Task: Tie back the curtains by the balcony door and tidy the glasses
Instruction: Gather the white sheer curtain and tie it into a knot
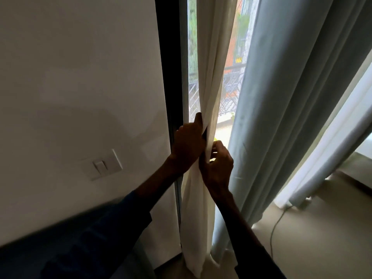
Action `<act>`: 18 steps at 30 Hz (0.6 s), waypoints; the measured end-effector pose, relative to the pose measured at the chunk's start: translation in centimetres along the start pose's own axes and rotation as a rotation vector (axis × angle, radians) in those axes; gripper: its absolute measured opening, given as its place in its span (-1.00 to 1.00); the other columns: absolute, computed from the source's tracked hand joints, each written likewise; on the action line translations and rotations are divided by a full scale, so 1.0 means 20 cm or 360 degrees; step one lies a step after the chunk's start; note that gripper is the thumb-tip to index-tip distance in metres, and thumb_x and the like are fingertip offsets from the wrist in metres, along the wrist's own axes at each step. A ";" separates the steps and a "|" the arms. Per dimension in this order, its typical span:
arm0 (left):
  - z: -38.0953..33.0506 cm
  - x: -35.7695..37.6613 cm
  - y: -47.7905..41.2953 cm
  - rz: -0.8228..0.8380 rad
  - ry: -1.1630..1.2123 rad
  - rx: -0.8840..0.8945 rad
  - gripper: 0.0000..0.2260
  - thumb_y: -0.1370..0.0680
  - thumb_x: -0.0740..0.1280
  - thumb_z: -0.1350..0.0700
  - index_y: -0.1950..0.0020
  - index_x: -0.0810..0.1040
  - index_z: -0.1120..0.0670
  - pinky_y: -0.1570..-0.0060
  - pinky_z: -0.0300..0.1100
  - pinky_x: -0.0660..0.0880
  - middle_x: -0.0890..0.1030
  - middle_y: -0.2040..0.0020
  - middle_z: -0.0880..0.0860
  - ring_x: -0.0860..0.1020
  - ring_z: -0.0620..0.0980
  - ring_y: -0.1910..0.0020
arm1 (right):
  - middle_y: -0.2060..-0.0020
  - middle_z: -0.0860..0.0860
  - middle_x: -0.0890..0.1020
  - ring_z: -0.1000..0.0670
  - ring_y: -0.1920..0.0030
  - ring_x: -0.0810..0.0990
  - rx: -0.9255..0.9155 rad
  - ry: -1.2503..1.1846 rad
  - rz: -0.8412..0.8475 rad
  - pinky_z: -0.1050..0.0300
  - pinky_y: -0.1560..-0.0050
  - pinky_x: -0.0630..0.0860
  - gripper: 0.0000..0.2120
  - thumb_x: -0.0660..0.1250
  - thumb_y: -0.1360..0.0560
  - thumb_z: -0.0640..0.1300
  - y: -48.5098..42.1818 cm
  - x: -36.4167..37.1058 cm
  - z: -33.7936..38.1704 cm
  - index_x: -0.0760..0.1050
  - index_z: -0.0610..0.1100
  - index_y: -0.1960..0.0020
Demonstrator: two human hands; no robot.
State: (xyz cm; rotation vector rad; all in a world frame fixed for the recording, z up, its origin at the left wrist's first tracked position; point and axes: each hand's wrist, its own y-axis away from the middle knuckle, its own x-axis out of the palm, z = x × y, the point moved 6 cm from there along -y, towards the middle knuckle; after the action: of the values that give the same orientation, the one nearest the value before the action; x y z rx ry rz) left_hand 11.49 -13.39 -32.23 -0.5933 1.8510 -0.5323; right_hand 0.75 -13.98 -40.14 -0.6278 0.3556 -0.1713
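Fingers of my left grip (188, 146) are wrapping around the bunched cream curtain (209, 77), clenching it from the left, while my right grip (218, 166) is pinching the same bundle just below, from the right. The curtain is hanging upright, its long axis running top to floor, between the dark door frame (169, 77) and the grey curtain (281, 97).

cream curtain (209, 77), grey-blue curtain (281, 97), white wall (80, 77)
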 end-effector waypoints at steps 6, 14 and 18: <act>0.00 0.04 0.04 -0.0026 0.0051 -0.0124 -0.52 -0.51 0.42 0.02 -0.33 0.38 0.20 0.03 0.06 0.63 0.65 -0.01 0.16 0.66 0.23 0.08 | 0.11 0.11 0.62 0.16 0.22 0.62 0.0112 -0.0078 0.0222 0.49 0.28 0.48 -0.74 0.48 -0.50 -0.13 0.11 0.03 -0.04 0.46 -0.13 -0.10; -0.01 0.07 0.05 -0.0017 0.0215 -0.0146 -0.66 -0.49 0.39 -0.05 -0.08 0.57 0.19 0.13 -0.06 0.64 0.68 0.09 0.11 0.67 0.12 0.17 | -0.05 0.18 0.63 0.19 0.07 0.63 0.0115 -0.0051 0.0762 0.38 0.17 0.45 -0.39 0.56 -0.36 0.03 0.05 -0.02 -0.02 0.36 -0.03 -0.29; 0.00 0.10 0.04 0.0465 0.0412 -0.0220 -0.57 -0.49 0.28 -0.19 -0.02 0.63 0.16 0.11 -0.07 0.64 0.69 0.07 0.07 0.67 -0.01 0.16 | -0.04 -0.06 0.70 -0.11 0.03 0.68 -0.0048 0.0210 0.0701 0.28 0.14 0.36 -0.40 0.53 -0.43 0.03 -0.03 -0.02 -0.05 0.43 -0.19 -0.36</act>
State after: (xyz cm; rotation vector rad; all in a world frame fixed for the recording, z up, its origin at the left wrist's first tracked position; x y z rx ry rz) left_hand 10.73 -14.14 -34.16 -0.3453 2.1876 -0.2979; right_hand -0.02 -14.98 -40.38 -0.5549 0.6154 0.2156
